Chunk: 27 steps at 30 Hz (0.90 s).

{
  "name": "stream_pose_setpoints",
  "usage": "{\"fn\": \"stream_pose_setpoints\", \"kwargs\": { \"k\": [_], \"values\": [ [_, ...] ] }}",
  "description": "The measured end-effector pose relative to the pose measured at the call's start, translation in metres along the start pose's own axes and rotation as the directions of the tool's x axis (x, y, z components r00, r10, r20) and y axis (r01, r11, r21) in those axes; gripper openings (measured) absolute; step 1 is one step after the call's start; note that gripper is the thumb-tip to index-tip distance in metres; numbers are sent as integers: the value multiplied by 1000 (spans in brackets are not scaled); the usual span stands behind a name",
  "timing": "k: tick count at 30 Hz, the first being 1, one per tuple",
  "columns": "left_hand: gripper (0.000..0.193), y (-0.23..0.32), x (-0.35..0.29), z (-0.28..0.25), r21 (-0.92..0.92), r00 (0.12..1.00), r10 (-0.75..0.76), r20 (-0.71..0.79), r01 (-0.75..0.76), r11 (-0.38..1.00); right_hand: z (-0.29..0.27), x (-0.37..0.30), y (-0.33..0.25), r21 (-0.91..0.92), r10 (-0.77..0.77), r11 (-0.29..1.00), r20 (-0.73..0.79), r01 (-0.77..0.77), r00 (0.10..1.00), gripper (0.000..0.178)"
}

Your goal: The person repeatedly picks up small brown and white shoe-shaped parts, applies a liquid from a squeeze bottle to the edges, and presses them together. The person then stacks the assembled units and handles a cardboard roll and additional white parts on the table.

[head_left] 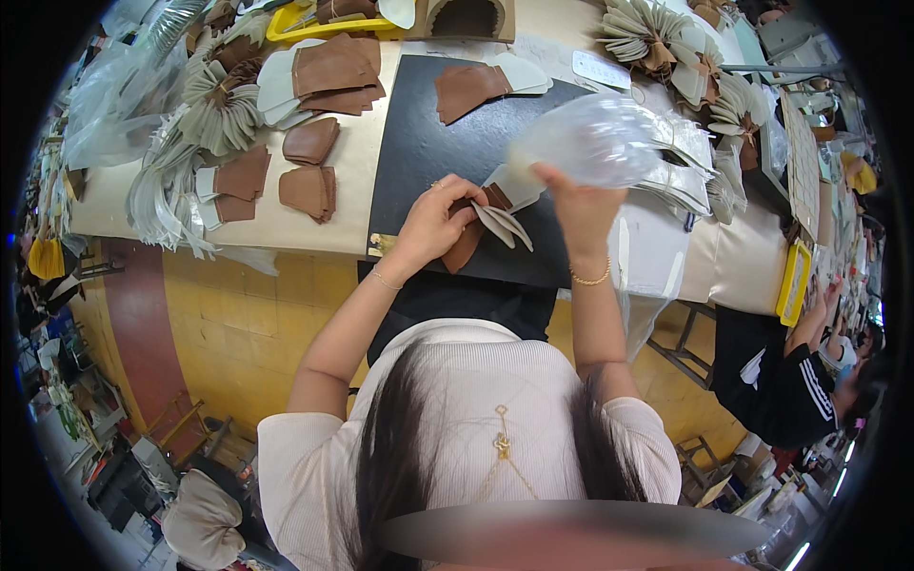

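My left hand is over the black board, its fingers closed on a small stack of leather pieces. Brown faces and pale undersides show, and a few pale flaps fan out beside the fingertips. To the right, my raised right hand grips a translucent, rounded plastic bottle, tilted with its narrower end toward the left. Motion blurs the bottle slightly. Just beyond the left hand lies a pale strip. Farther back on the board rests a fanned stack of brown and white pieces.
Brown leather stacks and tied pale bundles crowd the left of the table. More bundles and white wrapped strips stand right. A yellow tray is at the back. Another person's dark clothing shows at right.
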<state>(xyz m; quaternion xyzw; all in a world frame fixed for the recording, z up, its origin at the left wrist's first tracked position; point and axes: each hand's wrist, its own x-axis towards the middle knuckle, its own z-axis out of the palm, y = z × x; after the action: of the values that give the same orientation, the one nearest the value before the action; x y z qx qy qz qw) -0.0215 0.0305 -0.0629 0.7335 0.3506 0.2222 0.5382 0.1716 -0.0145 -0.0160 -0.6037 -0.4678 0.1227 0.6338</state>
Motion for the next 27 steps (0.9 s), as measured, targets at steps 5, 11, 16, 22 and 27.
{"fn": "stream_pose_setpoints", "kwargs": {
  "k": [5, 11, 16, 22, 27],
  "values": [
    [14, 2, -1, 1, -40, 998, 19, -51, -22, 999, 6, 0, 8, -328, -64, 939, 128, 103, 990, 57],
    [17, -2, -3, 5, -99, 996, 7, -87, -16, 995, -28, 16, 19, -167, 35, 984, -152, -61, 988, 55],
    [17, -6, -1, 5, -60, 998, 17, -57, -21, 998, -41, 1, 4, -10, 68, 997, -156, -71, 985, 57],
    [25, -3, -2, 7, -135, 997, 3, -76, -13, 991, -45, -6, -6, 111, 110, 989, -122, -96, 986, 65],
    [26, -2, -2, 3, -75, 999, -32, -26, 30, 997, -48, -9, -6, 189, 134, 976, -123, -110, 983, 69]
  ]
}}
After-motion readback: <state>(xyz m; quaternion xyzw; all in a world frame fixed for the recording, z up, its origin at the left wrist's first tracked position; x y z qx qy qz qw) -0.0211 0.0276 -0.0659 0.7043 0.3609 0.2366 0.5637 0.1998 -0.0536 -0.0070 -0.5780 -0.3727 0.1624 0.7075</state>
